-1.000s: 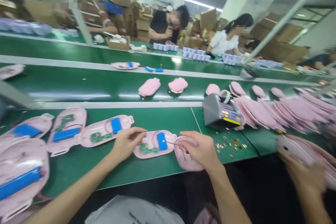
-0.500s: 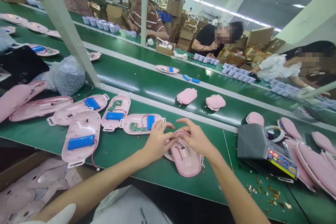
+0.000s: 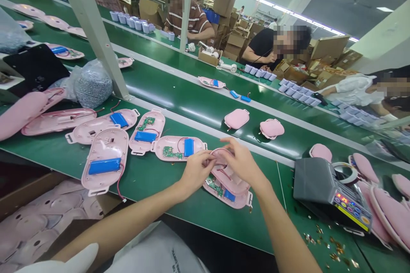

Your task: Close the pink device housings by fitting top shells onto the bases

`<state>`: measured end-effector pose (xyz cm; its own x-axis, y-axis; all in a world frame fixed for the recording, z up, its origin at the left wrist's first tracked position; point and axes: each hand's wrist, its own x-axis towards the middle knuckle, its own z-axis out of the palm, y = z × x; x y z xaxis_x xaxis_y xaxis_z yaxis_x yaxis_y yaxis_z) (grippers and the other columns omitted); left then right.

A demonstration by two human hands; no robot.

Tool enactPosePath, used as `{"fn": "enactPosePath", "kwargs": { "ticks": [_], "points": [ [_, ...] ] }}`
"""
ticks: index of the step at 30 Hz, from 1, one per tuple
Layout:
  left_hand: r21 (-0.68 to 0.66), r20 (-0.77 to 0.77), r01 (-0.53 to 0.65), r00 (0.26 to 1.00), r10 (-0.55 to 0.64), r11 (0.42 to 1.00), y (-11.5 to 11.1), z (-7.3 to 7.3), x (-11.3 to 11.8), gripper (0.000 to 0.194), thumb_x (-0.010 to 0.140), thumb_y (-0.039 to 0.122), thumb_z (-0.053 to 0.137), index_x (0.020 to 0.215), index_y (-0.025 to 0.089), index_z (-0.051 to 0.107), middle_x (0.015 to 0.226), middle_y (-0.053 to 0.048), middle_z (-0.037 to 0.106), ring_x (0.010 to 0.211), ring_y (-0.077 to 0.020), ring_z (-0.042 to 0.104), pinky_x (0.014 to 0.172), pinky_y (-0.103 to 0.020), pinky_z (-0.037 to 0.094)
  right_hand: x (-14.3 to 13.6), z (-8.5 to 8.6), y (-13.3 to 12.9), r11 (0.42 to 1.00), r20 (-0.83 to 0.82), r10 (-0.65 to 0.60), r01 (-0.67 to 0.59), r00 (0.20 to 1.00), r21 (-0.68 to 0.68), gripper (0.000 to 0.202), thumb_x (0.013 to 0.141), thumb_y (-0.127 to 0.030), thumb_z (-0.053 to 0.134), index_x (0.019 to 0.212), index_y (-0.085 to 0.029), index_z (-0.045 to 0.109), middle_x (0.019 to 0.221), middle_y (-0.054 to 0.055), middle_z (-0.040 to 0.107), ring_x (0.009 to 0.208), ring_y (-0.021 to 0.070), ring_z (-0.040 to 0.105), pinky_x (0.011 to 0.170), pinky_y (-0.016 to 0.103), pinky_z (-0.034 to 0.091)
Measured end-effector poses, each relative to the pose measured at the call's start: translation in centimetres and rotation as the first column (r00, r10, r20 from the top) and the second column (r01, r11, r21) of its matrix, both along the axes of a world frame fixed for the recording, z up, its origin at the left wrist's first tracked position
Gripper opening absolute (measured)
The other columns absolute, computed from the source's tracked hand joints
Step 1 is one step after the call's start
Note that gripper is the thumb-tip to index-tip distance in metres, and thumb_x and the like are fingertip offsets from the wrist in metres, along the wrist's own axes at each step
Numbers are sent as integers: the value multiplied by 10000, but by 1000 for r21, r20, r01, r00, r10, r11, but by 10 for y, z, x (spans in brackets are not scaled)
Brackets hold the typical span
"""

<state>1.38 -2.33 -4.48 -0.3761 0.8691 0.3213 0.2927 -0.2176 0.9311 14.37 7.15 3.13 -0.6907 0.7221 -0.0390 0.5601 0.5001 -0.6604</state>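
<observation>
My left hand (image 3: 197, 170) pinches the upper left rim of a pink casing half (image 3: 228, 180), its fingers closed. At the far end of the same casing half, my right hand (image 3: 241, 164) grips with bent fingers, one finger raised. Thin dark-red wires show inside this piece. Partly beneath it lies a second pink casing half (image 3: 238, 205) with a green circuit board (image 3: 215, 187) and a blue battery (image 3: 229, 196). Just left of my hands, another pink casing half (image 3: 159, 153) holds a board and a blue battery (image 3: 188, 147). What my fingertips touch at the rim is partly hidden.
More pink casing halves (image 3: 104, 143) with batteries lie at left. A grey tape dispenser (image 3: 315, 183) with lit digits stands at right, near gold-coloured scraps (image 3: 336, 249). Closed pink casings (image 3: 237, 118) sit on the green belt (image 3: 179, 98). Co-workers sit opposite. An open box of pink shells is lower left.
The held casing half has tilted and shifted upward, exposing more of the casing with board and battery beneath. My left fingers have drawn closer together. The whole view has shifted slightly.
</observation>
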Motion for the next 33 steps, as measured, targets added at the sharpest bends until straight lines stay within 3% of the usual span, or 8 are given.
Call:
{"fn": "enactPosePath", "kwargs": {
  "ticks": [6,12,19,23,25,27,29,33],
  "points": [
    [-211,249,52,968,2,976,-1,0,-8,246,787,218,667,1017,183,585,928,-28,679,566,-103,605,550,-243,512,12,-30,-10,983,53,-165,160,985,92,290,904,-435,454,858,-211,632,718,4,639,620,170,540,587,279,343],
    [-185,497,465,804,-326,866,5,9,-26,296,721,238,732,966,143,596,805,-52,704,750,-190,690,663,-280,537,10,-24,-13,987,46,-101,94,994,131,199,848,-402,563,876,-238,672,809,-14,680,707,171,582,645,279,371],
    [-252,253,439,890,-379,862,8,11,-34,253,832,377,595,872,131,638,730,-18,612,651,-151,557,569,-239,433,-4,-22,-7,991,28,-25,21,999,132,252,812,-279,589,1043,-247,684,1024,12,703,914,214,645,806,330,471],
    [-260,71,381,924,-377,887,7,16,-32,288,853,421,549,914,153,636,786,-25,634,704,-181,557,604,-255,453,25,-27,-19,968,-259,-127,177,957,176,279,792,-316,638,1046,-205,668,1039,57,686,935,223,648,883,368,510],
    [-282,14,346,934,-357,895,9,18,-30,309,858,461,549,910,167,631,760,-18,634,692,-190,563,593,-254,454,70,-39,-29,860,-504,-406,506,762,71,272,842,-381,622,1021,-177,642,991,84,674,892,217,657,860,374,541],
    [-312,-27,341,930,-367,887,13,20,-27,354,867,519,543,909,178,628,722,-11,626,661,-195,567,569,-253,455,129,-53,-41,566,-620,-707,798,340,-208,273,880,-434,597,949,-170,596,876,76,661,793,205,665,788,369,573],
    [-329,-78,359,911,-404,874,18,23,-24,395,873,572,528,885,188,619,693,-6,616,626,-191,564,551,-250,455,187,-67,-50,300,-592,-806,854,-13,-426,311,878,-483,590,915,-177,551,808,51,644,725,190,662,733,361,591],
    [-331,-175,415,856,-487,848,29,29,-12,421,886,610,497,803,207,586,618,17,558,540,-163,501,491,-236,413,258,-84,-40,181,-544,-815,805,-198,-564,493,810,-628,579,932,-151,558,848,83,661,747,210,676,656,364,607]
  ]
}}
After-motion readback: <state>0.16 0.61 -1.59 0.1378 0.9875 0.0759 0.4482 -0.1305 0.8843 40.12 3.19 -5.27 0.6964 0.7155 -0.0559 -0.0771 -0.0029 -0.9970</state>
